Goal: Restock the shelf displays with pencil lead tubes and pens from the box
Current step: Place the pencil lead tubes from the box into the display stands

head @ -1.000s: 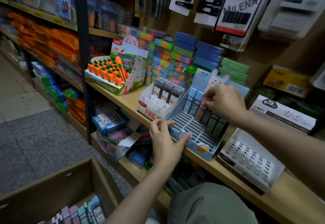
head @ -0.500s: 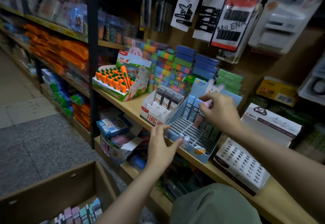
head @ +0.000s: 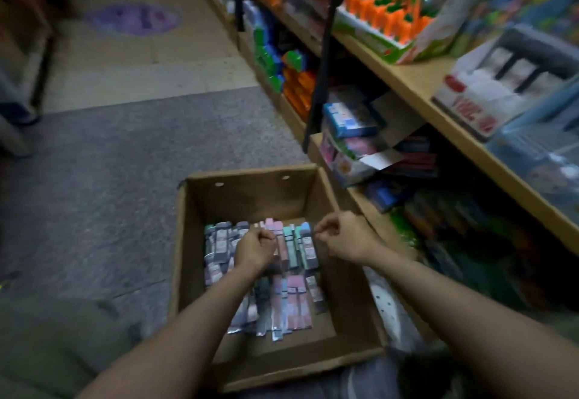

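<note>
Floor [head: 125, 179]: we see grey speckled carpet meeting pale tiles.
Shelf [head: 416, 85]: light wood boards on the right, crowded with blurred displays.
Box [head: 185, 242]: open brown cardboard on the floor.
Lead tubes [head: 294, 301]: slim pastel packs piled inside the box.
Left hand [head: 255, 250]: fingers curled among the tubes; we cannot tell its grip.
Right hand [head: 344, 239]: curled above the box rim, apparently empty.

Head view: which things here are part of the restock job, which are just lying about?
Job:
cardboard box
lead tubes in it
left hand down among them
right hand over the box
white display on the shelf

Lying about:
carrot display
blue packs on the lower shelf
</note>
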Motion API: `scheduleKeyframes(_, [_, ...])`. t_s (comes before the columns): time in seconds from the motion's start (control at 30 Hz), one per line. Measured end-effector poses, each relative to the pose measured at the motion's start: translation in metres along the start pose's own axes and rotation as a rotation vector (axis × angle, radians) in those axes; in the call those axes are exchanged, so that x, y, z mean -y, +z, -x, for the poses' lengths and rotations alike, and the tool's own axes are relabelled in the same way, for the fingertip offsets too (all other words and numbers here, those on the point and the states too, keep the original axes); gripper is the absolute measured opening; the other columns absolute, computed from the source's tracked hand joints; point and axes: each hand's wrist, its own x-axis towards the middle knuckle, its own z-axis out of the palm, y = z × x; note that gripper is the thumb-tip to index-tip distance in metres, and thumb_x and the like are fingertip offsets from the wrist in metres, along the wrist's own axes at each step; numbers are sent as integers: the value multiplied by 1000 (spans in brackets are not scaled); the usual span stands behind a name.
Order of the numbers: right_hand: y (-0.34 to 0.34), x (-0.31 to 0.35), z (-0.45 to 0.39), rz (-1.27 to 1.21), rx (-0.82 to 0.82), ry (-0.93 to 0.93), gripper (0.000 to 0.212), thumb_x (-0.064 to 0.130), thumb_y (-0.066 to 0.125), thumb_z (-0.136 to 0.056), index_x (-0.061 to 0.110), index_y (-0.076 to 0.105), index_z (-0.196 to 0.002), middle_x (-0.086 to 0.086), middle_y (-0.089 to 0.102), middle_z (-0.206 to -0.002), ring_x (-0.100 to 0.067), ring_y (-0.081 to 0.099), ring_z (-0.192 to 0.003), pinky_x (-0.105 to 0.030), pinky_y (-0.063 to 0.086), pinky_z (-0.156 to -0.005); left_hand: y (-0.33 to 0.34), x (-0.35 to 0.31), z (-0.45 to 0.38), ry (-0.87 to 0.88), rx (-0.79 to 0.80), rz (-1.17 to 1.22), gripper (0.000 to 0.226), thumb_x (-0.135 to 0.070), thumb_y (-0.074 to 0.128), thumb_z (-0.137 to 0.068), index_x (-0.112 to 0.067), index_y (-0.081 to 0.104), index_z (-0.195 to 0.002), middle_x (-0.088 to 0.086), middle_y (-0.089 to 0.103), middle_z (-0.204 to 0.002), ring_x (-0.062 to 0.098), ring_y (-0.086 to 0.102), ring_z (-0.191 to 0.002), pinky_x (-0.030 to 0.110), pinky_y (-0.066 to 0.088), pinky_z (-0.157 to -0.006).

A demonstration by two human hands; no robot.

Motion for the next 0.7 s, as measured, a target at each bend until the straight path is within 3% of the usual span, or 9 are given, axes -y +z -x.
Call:
scheduleKeyframes(0.1, [53,-21,-19,-36,66,113,16,13,62,-88,13,72,-101,-3,69,-97,-17,63,-90,-25,49,-80,-6,48,-3,-138,5,-43,26,0,54,-83,-18,60,-65,8,66,-78,37,66,-93,23,47,-65])
scheduleKeyframes(0.2, [88,-43,-34,-30,116,201,22,16,66,-89,14,68,-111,-4,71,-106,-12,61,-89,-17,43,-75,-6,77,-7,-208,-6,-122,25,1,57,-84,-19,58,-69,5,66,-81,31,65,-92,26,45,-71])
scheduleKeyframes(0.3, [114,-60,-44,-37,136,288,25,15,69,-88,10,66,-113,-6,70,-104,-13,60,-86,-16,42,-73,0,89,-4,-260,-28,-166,21,-6,75,-79,-18,58,-81,0,63,-86,24,63,-91,24,43,-72])
scheduleKeyframes(0.43, [149,-72,-51,-15,196,338,32,18,70,-88,13,63,-118,-7,66,-116,-19,61,-107,-21,45,-85,0,103,3,-196,-117,-365,39,-15,83,-72,-15,61,-105,2,57,-109,22,56,-102,32,48,-89])
scheduleKeyframes(0.53, [168,-77,-52,2,225,344,41,21,73,-86,14,59,-124,-6,64,-116,-21,60,-109,-31,50,-95,-1,107,8,-134,-150,-442,47,-12,82,-71,-15,59,-112,4,55,-115,23,51,-108,32,45,-91])
scheduleKeyframes(0.7, [179,-82,-49,65,178,307,50,23,77,-80,17,55,-125,-5,60,-122,-22,58,-111,-33,52,-93,2,112,11,-49,-127,-479,42,-8,72,-80,-18,58,-118,0,60,-117,19,50,-110,34,46,-93])
